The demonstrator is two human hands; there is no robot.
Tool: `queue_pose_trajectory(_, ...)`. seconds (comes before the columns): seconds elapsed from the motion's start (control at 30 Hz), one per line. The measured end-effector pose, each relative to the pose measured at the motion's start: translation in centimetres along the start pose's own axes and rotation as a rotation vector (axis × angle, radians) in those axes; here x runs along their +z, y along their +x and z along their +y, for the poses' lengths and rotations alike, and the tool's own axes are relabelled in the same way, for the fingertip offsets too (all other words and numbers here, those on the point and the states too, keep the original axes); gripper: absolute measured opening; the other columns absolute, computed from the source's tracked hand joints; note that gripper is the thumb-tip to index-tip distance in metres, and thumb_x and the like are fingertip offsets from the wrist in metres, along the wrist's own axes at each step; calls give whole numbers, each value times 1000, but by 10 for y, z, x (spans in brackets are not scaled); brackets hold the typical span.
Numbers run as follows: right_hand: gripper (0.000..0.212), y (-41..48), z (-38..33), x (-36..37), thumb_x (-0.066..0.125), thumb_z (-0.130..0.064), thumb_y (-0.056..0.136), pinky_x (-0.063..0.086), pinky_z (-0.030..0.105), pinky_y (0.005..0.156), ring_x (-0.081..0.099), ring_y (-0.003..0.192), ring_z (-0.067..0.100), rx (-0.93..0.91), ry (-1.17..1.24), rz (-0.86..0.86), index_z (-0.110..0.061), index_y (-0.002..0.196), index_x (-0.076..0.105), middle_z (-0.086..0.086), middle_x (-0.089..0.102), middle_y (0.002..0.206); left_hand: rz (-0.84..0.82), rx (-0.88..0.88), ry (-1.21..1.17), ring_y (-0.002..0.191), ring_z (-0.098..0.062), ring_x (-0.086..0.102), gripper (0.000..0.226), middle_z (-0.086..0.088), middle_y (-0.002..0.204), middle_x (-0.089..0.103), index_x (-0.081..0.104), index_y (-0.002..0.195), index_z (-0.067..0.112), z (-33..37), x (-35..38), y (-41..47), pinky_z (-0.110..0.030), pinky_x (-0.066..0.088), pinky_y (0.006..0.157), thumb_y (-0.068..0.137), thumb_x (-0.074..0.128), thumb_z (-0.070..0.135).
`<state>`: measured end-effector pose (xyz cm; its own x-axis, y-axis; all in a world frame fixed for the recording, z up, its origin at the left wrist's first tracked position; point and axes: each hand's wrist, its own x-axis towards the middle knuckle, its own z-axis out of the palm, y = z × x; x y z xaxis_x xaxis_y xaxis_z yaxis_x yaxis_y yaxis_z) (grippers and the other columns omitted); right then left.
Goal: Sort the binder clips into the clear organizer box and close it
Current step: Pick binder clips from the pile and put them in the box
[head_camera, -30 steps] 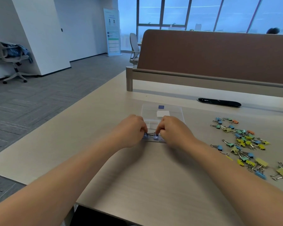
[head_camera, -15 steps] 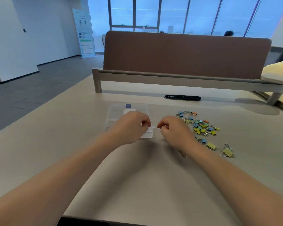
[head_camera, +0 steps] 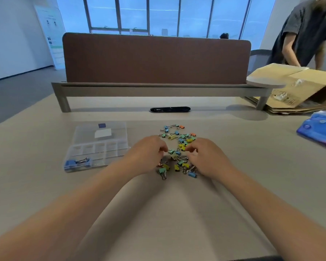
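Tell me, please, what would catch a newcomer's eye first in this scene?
The heap of coloured clips on the desk stands out, with the left hand and right hand curled over it from either side. Left of it lies the clear box, open, with blue clips in its near-left compartment.

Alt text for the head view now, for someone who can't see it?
The left hand and right hand reach into a pile of coloured clips on a desk. Left of them lies the open clear box, with blue clips in its near-left compartment.
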<state>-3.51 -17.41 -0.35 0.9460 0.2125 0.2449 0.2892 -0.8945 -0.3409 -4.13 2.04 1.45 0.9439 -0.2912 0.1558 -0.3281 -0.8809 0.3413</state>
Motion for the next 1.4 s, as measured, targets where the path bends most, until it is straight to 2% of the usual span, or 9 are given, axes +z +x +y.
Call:
queue_pose_trajectory(0.13,33,-2,9,0,61,-39,92,43,30,86,53,107,17,-14,-64,-33,-21,120,68,-1,64,114,2,-28,27,110,-17,53,26,3,124,54,65,119,22,0,4,6,-25,42,87,96,53,16)
queue_pose_trajectory(0.33,22,-2,11,4,63,-40,90,45,32,87,51,102,14,-49,-9,-15,-24,103,71,-4,61,105,-55,31,32,88,-12,53,19,5,109,61,67,110,25,4,10,11,-24,41,74,93,57,28)
queue_pose_trajectory(0.57,21,-4,12,6,61,-33,93,46,33,91,53,106,17,-66,-28,-7,-22,108,71,-2,63,108,-97,34,63,112,-19,53,38,-2,127,56,55,134,24,12,19,16,-30,43,93,96,54,24)
queue_pose_trajectory(0.77,19,-3,20,4,58,-31,96,45,30,86,51,99,13,-2,4,45,-21,104,71,-5,64,104,-84,28,69,95,-15,55,29,2,109,59,63,120,25,12,23,22,-27,47,83,91,62,23)
queue_pose_trajectory(0.87,18,-2,24,0,56,-25,96,41,26,82,49,96,11,29,43,72,-20,103,72,-5,64,103,-55,22,39,94,-14,55,24,2,108,57,64,113,21,8,24,21,-28,49,83,89,65,23)
queue_pose_trajectory(1.0,20,-1,30,-2,54,-19,96,36,21,76,51,89,9,67,60,101,-17,104,72,-3,65,103,4,1,-25,90,-13,54,21,3,108,58,59,112,20,7,22,19,-23,42,73,91,61,24)
queue_pose_trajectory(1.1,20,-2,34,-5,59,-30,95,41,23,71,57,85,10,79,78,64,-19,100,73,-3,68,97,73,-1,-59,92,-12,55,25,2,112,59,58,119,20,9,18,18,-21,44,75,94,57,22)
queue_pose_trajectory(1.23,21,-7,34,-5,65,-48,87,48,33,78,53,90,12,30,7,-45,-30,92,76,-8,65,88,76,6,-57,114,-17,53,39,-1,130,54,50,137,18,13,16,20,-25,41,93,99,48,19)
queue_pose_trajectory(1.4,13,-7,27,-7,66,-35,91,41,24,74,53,85,9,24,40,-101,-24,88,74,-17,53,77,55,20,-72,96,-14,56,28,0,116,59,62,122,18,18,16,23,-25,47,83,100,44,19)
